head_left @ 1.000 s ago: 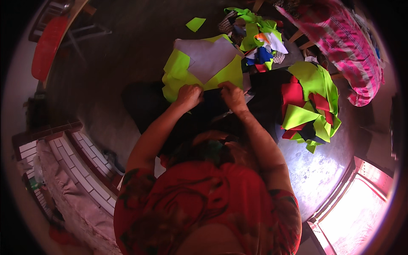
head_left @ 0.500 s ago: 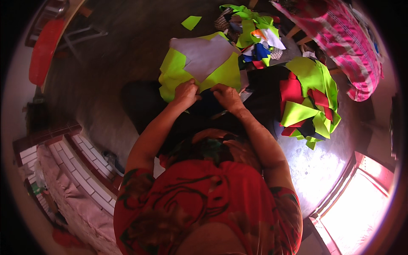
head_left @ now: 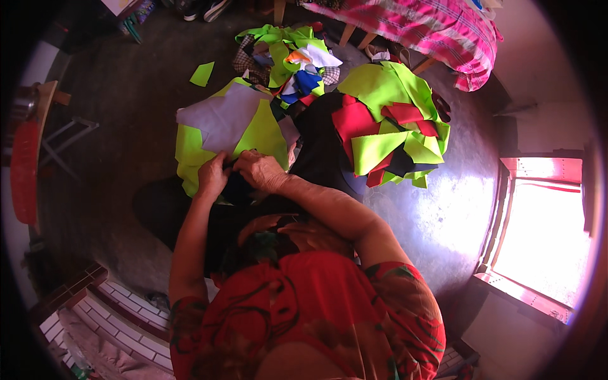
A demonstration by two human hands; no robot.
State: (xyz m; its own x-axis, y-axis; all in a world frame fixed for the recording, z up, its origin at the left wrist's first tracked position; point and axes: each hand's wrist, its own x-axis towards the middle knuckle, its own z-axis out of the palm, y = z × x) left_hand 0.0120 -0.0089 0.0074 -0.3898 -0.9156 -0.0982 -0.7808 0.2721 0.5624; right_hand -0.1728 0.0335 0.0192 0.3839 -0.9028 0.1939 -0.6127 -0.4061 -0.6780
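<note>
Over my lap, my left hand (head_left: 214, 177) and my right hand (head_left: 261, 171) are close together, both with fingers pinched. Between and below them hangs a dark navy piece of cloth (head_left: 238, 191), gripped at its upper edge; its outline blends into my dark trousers. Just beyond my hands, a grey cloth piece (head_left: 229, 114) lies on top of larger neon-yellow cloth (head_left: 269, 136). To the right of my hands rests a pile of neon-yellow cloth pieces (head_left: 380, 88) mixed with red cloth pieces (head_left: 354, 123) and dark scraps.
A heap of mixed scraps (head_left: 307, 82) lies on the floor ahead, with a lone yellow scrap (head_left: 202, 74) to its left. Pink checked cloth (head_left: 418, 31) drapes over wooden legs at far right. A red plastic object (head_left: 25, 171) stands left; a bright opening (head_left: 541, 237) is at right.
My hands have drawn closer together, the right one moving in toward the left. The whole view has swung to the right, so the cloth appears further left.
</note>
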